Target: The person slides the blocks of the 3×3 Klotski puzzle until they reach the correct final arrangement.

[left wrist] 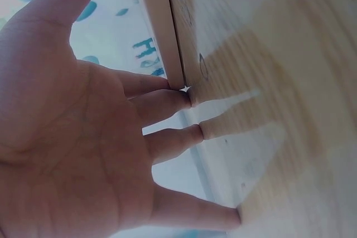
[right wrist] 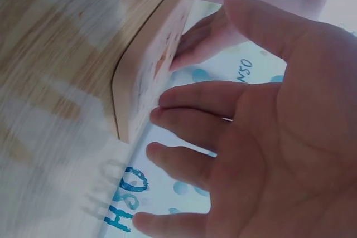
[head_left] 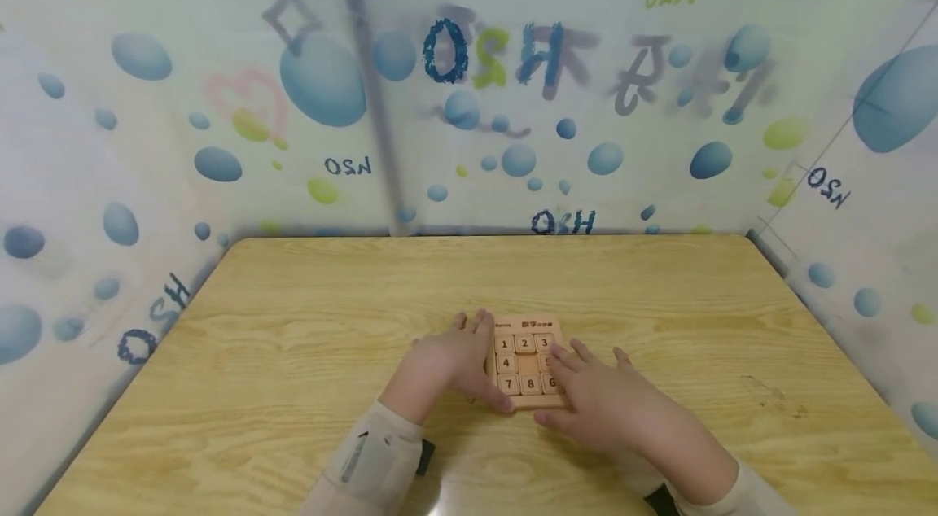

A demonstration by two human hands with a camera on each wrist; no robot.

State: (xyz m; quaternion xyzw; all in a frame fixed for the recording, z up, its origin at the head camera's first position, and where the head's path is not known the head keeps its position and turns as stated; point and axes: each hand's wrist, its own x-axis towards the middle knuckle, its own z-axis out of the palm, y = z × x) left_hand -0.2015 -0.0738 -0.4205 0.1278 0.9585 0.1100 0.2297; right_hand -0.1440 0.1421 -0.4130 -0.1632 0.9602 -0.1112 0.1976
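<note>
A wooden number sliding puzzle (head_left: 528, 402) lies flat on the table, with numbered tiles and a gap in the middle of its grid. My left hand (head_left: 463, 361) rests along its left side. The thumb lies at the near left corner, while the other fingers stretch out straight along the side; in the left wrist view their fingertips touch the tabletop. Over the right side reaches my right hand (head_left: 604, 398), fingers extended and spread, partly covering the 5 and 6 tiles. Its foremost fingertips are at the 3 and 5 tiles; whether they press cannot be told.
The wood-grain table (head_left: 330, 296) extends around the puzzle on all sides. Behind and beside it stand pale walls (head_left: 410, 142) with blue and green drop patterns and mirrored lettering.
</note>
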